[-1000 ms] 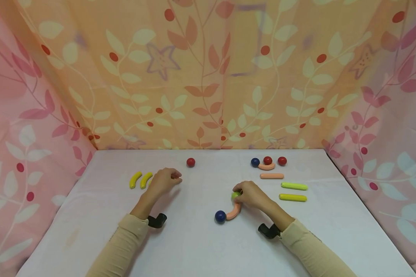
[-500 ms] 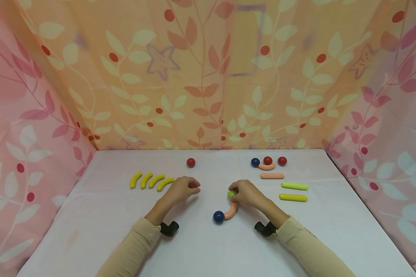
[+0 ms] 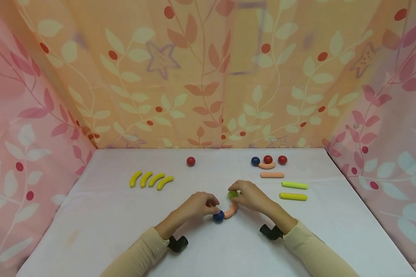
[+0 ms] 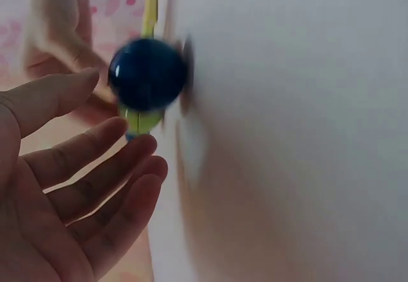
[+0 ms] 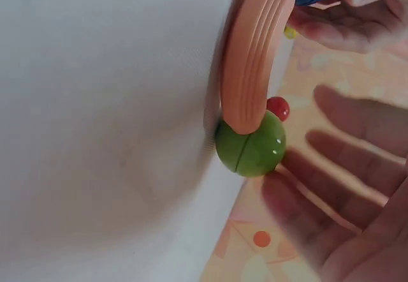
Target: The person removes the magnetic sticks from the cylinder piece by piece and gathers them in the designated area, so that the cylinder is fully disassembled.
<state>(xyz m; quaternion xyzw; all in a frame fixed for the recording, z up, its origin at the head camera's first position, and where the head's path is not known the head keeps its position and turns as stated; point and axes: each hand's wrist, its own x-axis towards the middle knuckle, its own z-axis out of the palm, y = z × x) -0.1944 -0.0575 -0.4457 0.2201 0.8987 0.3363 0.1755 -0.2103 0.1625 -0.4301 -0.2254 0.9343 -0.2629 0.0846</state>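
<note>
A curved orange stick (image 5: 255, 52) on the table joins a blue ball (image 3: 218, 216) at one end and a green ball (image 5: 252, 145) at the other. My left hand (image 3: 197, 204) is beside the blue ball, thumb and fingers spread around its near side. In the left wrist view those fingers (image 4: 111, 167) look relaxed and apart, below the blue ball. My right hand (image 3: 251, 195) is at the green ball. The right wrist view shows its fingers (image 5: 306, 218) extended and spread, some fingertips right at the green ball's edge.
Several curved yellow sticks (image 3: 156, 179) lie at the left, with a red ball (image 3: 191, 161) at the back. Back right is a group of balls (image 3: 268, 159) with a curved orange piece (image 3: 267, 166). A straight orange stick (image 3: 272, 175), a green stick (image 3: 294, 185) and a yellow stick (image 3: 293, 196) lie nearer.
My left hand has moved right and nearer, from beside the yellow sticks to the blue ball. My right hand has shifted slightly left with the joined piece, then stayed at the green ball.
</note>
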